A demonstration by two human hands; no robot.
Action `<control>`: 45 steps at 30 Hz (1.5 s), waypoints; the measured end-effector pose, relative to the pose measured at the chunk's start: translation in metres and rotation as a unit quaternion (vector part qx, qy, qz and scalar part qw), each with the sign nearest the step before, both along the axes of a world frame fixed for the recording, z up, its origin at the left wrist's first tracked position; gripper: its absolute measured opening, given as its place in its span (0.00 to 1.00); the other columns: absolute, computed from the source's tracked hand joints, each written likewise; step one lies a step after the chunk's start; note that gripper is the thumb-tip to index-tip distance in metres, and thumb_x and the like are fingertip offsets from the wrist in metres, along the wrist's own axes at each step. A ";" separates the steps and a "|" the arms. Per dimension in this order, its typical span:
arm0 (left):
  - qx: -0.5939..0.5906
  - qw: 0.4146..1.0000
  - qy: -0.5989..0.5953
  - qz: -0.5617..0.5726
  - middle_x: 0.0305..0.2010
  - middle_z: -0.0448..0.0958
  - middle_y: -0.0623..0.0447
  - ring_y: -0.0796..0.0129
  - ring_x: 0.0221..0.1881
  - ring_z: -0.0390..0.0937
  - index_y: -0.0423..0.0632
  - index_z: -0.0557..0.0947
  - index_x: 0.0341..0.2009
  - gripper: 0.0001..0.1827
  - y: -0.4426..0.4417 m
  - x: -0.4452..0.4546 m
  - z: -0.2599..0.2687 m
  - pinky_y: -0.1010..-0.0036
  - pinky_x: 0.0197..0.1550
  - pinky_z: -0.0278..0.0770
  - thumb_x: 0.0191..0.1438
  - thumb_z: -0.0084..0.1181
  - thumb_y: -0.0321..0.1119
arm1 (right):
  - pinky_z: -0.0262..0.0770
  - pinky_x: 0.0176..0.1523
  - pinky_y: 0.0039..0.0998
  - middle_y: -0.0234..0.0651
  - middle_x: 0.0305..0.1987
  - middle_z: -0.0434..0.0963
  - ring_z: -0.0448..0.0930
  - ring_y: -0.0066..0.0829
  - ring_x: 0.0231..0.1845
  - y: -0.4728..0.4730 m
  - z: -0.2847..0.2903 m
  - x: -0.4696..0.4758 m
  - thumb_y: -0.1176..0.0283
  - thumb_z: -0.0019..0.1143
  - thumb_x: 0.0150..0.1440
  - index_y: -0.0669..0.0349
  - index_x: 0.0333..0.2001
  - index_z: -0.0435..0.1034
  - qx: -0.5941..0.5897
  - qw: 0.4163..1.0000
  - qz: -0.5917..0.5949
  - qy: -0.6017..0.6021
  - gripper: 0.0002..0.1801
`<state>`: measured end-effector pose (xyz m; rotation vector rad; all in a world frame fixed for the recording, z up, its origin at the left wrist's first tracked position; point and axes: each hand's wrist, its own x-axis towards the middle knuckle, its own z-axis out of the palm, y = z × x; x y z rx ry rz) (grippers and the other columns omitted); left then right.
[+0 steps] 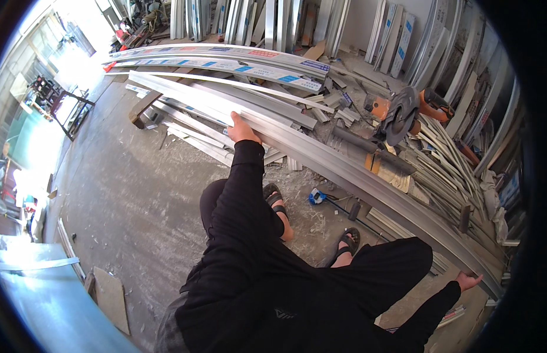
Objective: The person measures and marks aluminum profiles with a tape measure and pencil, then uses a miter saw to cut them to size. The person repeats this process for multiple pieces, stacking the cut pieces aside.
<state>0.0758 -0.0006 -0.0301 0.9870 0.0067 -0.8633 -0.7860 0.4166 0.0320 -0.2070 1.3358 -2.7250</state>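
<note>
A long aluminium profile (pixel 326 161) runs slantwise before me, from the upper left to the lower right. My left hand (pixel 243 129) grips its near edge left of the middle, thumb on top. Close to its right end, my right hand (pixel 468 281) holds the same profile from the near side; its fingers are partly hidden. Beyond the profile stands an orange and black cut-off saw (pixel 399 112) with a dark disc. A blue tape measure (pixel 317 197) lies on the floor between my feet and the profile.
Film-covered profiles (pixel 220 66) lie beyond, near a wooden block (pixel 143 110). Offcuts and thin strips (pixel 436 167) are heaped around the saw. More profiles (pixel 277 22) lean on the wall. At lower left are a bluish sheet (pixel 57 300) and a board (pixel 109 300).
</note>
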 end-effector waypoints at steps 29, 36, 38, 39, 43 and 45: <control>0.106 0.954 -0.253 -0.120 0.39 0.78 0.44 0.55 0.35 0.80 0.31 0.74 0.46 0.16 0.006 0.027 -0.133 0.62 0.33 0.78 0.63 0.52 0.34 | 0.71 0.59 0.31 0.38 0.60 0.74 0.75 0.34 0.54 -0.033 -0.096 -0.049 0.64 0.58 0.63 0.68 0.61 0.67 0.448 0.870 -0.008 0.205 0.27; 0.085 0.976 0.003 -0.198 0.48 0.77 0.40 0.48 0.44 0.80 0.33 0.70 0.54 0.19 0.013 -0.026 -0.144 0.53 0.39 0.82 0.63 0.51 0.32 | 0.68 0.64 0.33 0.40 0.61 0.73 0.73 0.38 0.59 -0.015 -0.143 -0.040 0.66 0.62 0.59 0.65 0.64 0.64 0.533 0.806 0.030 0.256 0.32; 0.139 0.964 -0.046 -0.223 0.50 0.76 0.39 0.48 0.48 0.79 0.32 0.69 0.56 0.20 0.021 -0.055 -0.127 0.54 0.43 0.82 0.64 0.51 0.32 | 0.67 0.65 0.32 0.40 0.63 0.72 0.73 0.38 0.62 -0.007 -0.165 -0.008 0.64 0.59 0.62 0.66 0.64 0.64 0.543 0.759 0.077 0.351 0.30; 0.146 0.960 -0.048 -0.232 0.51 0.76 0.39 0.48 0.49 0.78 0.33 0.69 0.56 0.20 0.026 -0.065 -0.125 0.54 0.45 0.81 0.64 0.51 0.33 | 0.66 0.67 0.35 0.42 0.66 0.69 0.71 0.38 0.65 -0.014 -0.174 0.015 0.61 0.56 0.63 0.65 0.66 0.62 0.527 0.790 0.145 0.277 0.31; 0.122 0.938 0.066 -0.316 0.51 0.77 0.37 0.44 0.54 0.76 0.37 0.72 0.55 0.22 0.052 -0.130 -0.147 0.58 0.55 0.76 0.63 0.52 0.41 | 0.68 0.66 0.48 0.55 0.68 0.62 0.69 0.52 0.64 -0.097 -0.157 0.146 0.42 0.45 0.64 0.63 0.69 0.55 0.264 0.870 0.344 -0.235 0.42; 0.112 0.906 0.161 -0.376 0.50 0.78 0.36 0.42 0.56 0.75 0.40 0.74 0.55 0.24 0.067 -0.172 -0.167 0.59 0.60 0.73 0.63 0.53 0.45 | 0.71 0.61 0.48 0.54 0.62 0.66 0.72 0.53 0.57 -0.138 -0.156 0.217 0.40 0.46 0.63 0.62 0.66 0.57 0.264 0.850 0.350 -0.292 0.41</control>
